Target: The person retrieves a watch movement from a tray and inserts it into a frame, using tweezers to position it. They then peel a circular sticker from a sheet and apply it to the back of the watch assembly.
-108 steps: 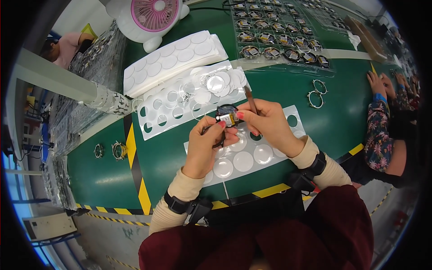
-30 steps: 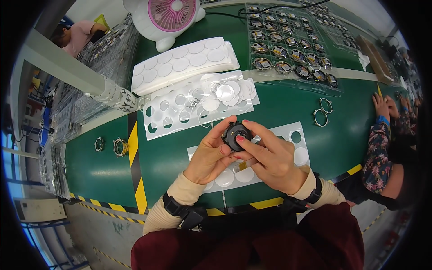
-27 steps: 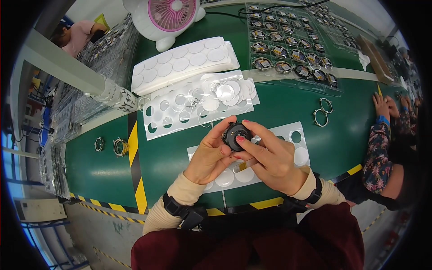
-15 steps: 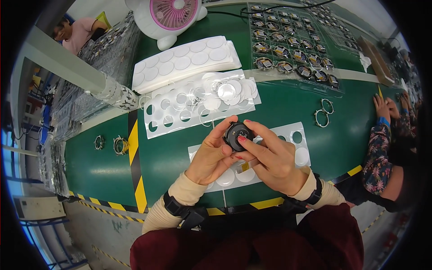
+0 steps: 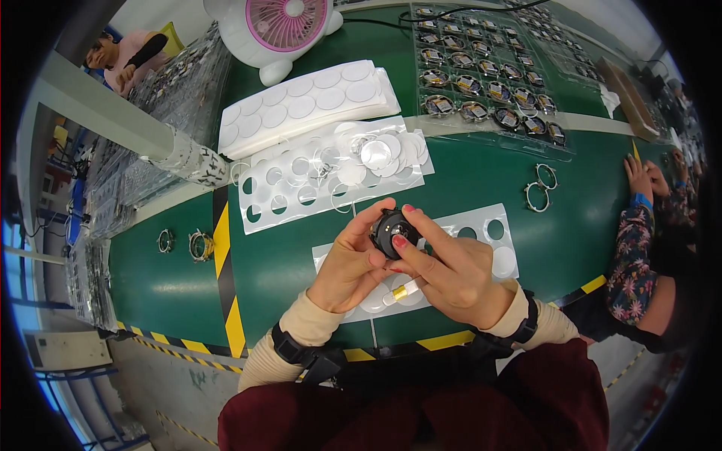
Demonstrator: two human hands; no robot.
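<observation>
Above the middle of the green table, a round black watch case (image 5: 388, 234) is held between both my hands. My left hand (image 5: 349, 263) grips its left side, fingers curled round the rim. My right hand (image 5: 456, 276) is closed on the right side, with fingertips lying on the dark back face. A short flat ribbon cable with a yellow part (image 5: 398, 293) sticks out below the case, by the right hand's fingers. Under the hands lies a white sheet of round stickers (image 5: 502, 244), some circles cut out; the hands cover part of it.
Beyond lie peeled sticker sheets (image 5: 256, 216), loose white discs (image 5: 376, 155) and a sticker stack (image 5: 301, 105). A pink-and-white fan (image 5: 289, 22) stands behind. Clear trays of watch parts (image 5: 481, 83) fill the far right. Metal rings (image 5: 537, 197) lie rightward, others (image 5: 201, 245) leftward. Co-workers' hands (image 5: 639, 180) are at right.
The watch case has tilted slightly and come a little nearer to me. The ribbon cable now shows more, swung down and left. At far left, a co-worker's arm has moved.
</observation>
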